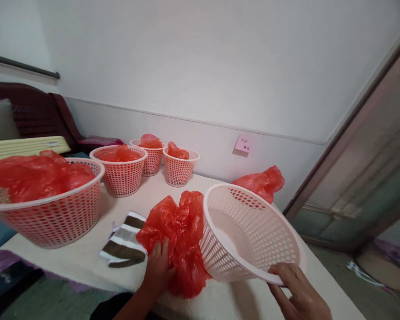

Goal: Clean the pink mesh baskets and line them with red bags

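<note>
Basket (216,262) of pale pink plastic, round and pierced with small holes, is held tilted by the right hand (300,291), whose fingers are closed over the rim. At nine o'clock from it, a thin, crinkled red bag (186,222) is heaped on the pale table (146,191); on it the left hand (158,266) is laid, though whether a fold is pinched cannot be told. At nine o'clock from the bag, a striped cloth (125,242) is placed; between nine and twelve, four perforated tubs (73,220) are filled with red plastic (118,154). Behind the tilted rim, at two, another bag (260,182) is partly hidden.
</note>
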`<state>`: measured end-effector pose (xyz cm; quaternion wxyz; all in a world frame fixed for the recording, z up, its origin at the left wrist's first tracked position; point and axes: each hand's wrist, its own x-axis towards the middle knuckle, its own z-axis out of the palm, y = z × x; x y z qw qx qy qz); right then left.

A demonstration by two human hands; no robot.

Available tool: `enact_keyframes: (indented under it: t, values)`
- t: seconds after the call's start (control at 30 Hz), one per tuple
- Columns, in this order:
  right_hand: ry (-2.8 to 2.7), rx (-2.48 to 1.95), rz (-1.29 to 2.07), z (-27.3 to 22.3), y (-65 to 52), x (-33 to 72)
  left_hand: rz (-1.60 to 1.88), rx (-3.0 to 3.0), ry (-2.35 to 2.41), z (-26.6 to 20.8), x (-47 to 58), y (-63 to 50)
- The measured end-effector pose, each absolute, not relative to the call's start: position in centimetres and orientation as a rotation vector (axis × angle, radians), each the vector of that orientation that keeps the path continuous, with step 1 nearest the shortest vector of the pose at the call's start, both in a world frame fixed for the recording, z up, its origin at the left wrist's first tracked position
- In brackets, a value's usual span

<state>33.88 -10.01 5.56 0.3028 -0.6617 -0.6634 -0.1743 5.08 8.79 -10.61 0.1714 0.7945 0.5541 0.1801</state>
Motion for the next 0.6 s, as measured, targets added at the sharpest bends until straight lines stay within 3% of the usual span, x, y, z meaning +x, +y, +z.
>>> enact_keyframes:
  t: [0.33, 0.6]
  values:
    - [-1.583, -1.81, -0.306, 5.2, -2.6, 32.7, 0.621, 2.257, 1.569, -9.1, 6.4, 19.5]
    - [-1.569, -1.834, -0.347, 5.2, -3.8, 34.6, 0.685, 2.292, 1.493, -5.1, 2.3, 17.7]
